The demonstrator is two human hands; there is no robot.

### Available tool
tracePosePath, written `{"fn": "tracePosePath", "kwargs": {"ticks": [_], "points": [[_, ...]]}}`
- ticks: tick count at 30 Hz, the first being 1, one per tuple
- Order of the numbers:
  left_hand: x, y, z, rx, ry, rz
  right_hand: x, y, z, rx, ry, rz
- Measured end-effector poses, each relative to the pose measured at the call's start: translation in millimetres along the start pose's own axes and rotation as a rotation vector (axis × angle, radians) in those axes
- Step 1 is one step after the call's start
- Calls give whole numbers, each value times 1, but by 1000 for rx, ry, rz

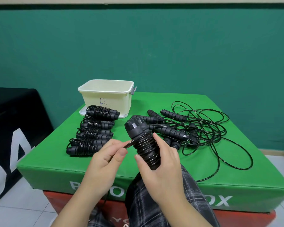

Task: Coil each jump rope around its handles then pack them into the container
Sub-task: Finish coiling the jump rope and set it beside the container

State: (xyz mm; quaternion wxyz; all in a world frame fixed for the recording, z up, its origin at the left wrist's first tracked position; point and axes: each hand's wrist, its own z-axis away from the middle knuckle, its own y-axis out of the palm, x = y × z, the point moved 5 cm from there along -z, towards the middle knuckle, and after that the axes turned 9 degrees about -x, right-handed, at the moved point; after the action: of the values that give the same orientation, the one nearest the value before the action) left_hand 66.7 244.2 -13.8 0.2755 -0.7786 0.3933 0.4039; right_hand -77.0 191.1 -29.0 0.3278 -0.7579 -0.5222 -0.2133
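A pair of black foam jump-rope handles wound with glossy black cord [144, 145] is gripped in the right hand [161, 163], fingers curled around the coil, in front of the cream plastic container [105, 94]. The free cord end [129, 144] is pinched between thumb and fingers of the left hand [105, 159]. Four coiled black ropes [93, 130] are laid in a row directly before the container. Uncoiled black ropes [195, 128] are heaped to the container's right on the green padded box [56, 163].
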Motion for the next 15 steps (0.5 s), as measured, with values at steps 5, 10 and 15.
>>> {"fn": "tracePosePath", "kwargs": {"ticks": [5, 10, 15], "points": [[-1, -2, -1, -3, 57, -30, -2, -2, 2, 45, 78, -113], [10, -2, -4, -181, -30, 0, 1, 1, 6, 181, 136, -275], [25, 2, -3, -119, -166, 149, 1, 3, 5, 232, 80, -287]]}}
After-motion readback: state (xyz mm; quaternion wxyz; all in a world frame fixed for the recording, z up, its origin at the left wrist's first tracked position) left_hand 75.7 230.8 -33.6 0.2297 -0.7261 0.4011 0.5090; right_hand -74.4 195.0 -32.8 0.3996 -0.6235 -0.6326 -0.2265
